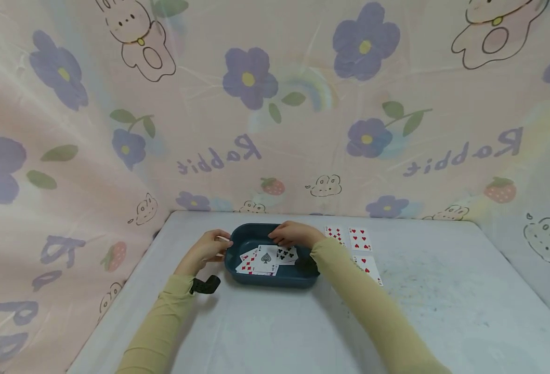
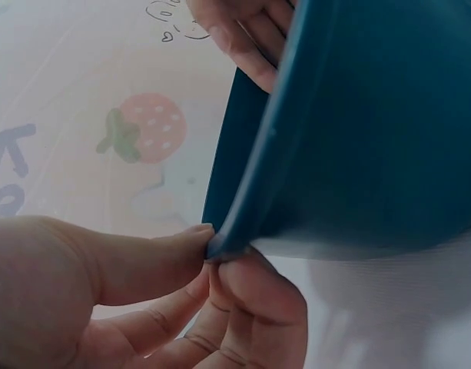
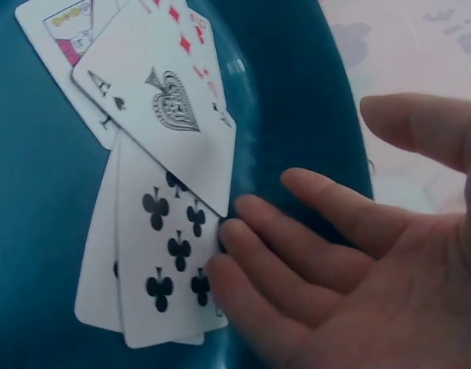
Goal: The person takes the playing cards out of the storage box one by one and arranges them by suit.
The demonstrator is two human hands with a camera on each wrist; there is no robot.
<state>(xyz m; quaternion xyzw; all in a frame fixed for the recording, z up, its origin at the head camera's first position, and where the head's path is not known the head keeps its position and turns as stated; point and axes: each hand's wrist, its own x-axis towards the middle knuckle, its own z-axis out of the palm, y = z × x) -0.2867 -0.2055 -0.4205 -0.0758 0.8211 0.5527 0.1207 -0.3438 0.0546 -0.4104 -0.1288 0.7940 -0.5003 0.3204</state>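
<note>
A dark teal plastic tub [image 1: 275, 281] stands on the white table with several playing cards inside. My left hand [image 1: 207, 249] pinches the tub's left rim between thumb and fingers, seen closely in the left wrist view. Over the tub's far right part is my right hand [image 3: 350, 269], its fingers loosely bent and its thumb apart, holding nothing. Its fingertips are at the edge of a clubs card [image 3: 170, 254]; whether they touch it I cannot tell. The ace of spades [image 3: 170, 104] overlaps that card, and diamond cards [image 1: 248, 264] lie beneath the ace at left.
On the table right of the tub lie a diamonds card [image 1: 335, 234], a hearts card [image 1: 361, 239] and another hearts card [image 1: 366, 266], partly behind the right sleeve. A patterned curtain [image 1: 298, 156] rises behind the table.
</note>
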